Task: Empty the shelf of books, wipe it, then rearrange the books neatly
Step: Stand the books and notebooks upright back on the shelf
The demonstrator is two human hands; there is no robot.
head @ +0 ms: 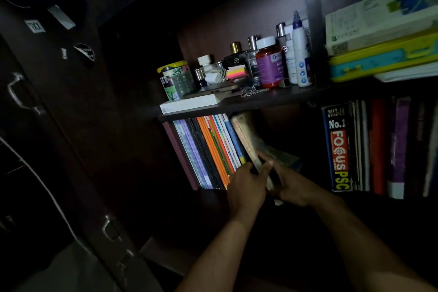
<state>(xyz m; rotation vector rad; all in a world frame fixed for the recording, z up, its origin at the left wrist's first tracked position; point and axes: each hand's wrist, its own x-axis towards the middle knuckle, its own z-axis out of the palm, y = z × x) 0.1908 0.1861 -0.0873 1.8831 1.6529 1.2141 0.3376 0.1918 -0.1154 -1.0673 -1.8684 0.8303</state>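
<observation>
Head view, as I read it from my station, left to right.

1. Dark metal cabinet door with curved silver handles [16, 93], at 9 o'clock.
2. Yellow-lidded patterned tin [172, 79], on the upper dark wooden shelf board [279, 98] at 12 o'clock; a flat white box [190, 105] lies just below it at the board's edge.
3. Row of thin upright books with purple, black, orange and white spines [208, 152], leaning in the lower compartment under that board, at the frame's centre.
4. Beige spiral-bound notebook [245, 140], at the right end of that row and touching it, tilted the same way. My left hand [246, 187] grips its lower part, thumb across the front; my right hand [294, 187] has its fingers curled round the same lower end from the other side. Light is poor here, so I cannot tell finger detail beyond that.
5. Orange pill bottle with purple label and white cap [269, 64], among perfume bottles on the upper board at 1 o'clock.
6. Black thick book with red "FOCUS PSC" spine [339, 149], upright at 3 o'clock, well apart from the held notebook.
7. Stack of flat white, yellow and teal books [379, 47], at 2 o'clock.
</observation>
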